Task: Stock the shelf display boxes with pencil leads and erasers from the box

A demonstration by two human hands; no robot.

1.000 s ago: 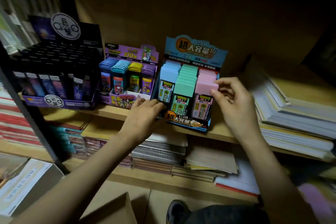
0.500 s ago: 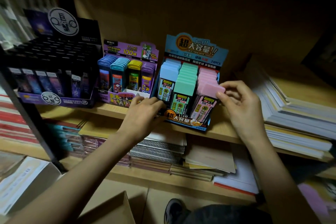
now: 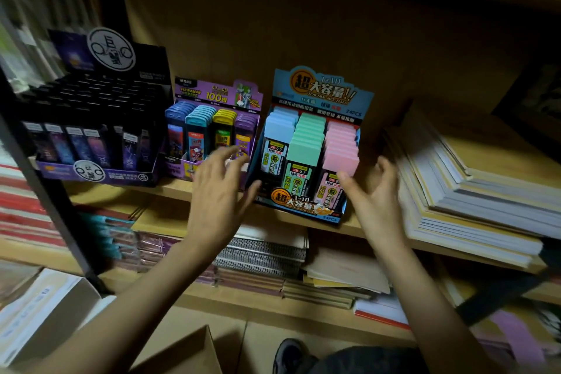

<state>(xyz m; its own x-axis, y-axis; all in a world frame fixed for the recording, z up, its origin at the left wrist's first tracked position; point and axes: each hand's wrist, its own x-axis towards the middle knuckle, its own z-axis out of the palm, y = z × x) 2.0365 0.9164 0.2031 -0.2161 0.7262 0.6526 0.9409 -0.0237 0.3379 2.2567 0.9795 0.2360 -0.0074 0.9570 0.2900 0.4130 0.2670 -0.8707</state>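
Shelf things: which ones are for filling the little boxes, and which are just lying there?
For the job: blue display box; pink lead cases; green lead cases; light-blue lead cases; purple display box; black display box; left hand; right hand.

Just lying about: spiral notebooks; stack of books; shoe.

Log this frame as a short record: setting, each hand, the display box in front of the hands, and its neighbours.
setting: wooden shelf, head view
left hand: open, fingers spread, at the left front corner of the blue display box; holds nothing
right hand: open, by the box's right front side; holds nothing
box contents: lead cases in light blue, green and pink columns
neighbours: purple display box on its left, black display box beyond, stacked books on its right
contact: blurred, cannot tell
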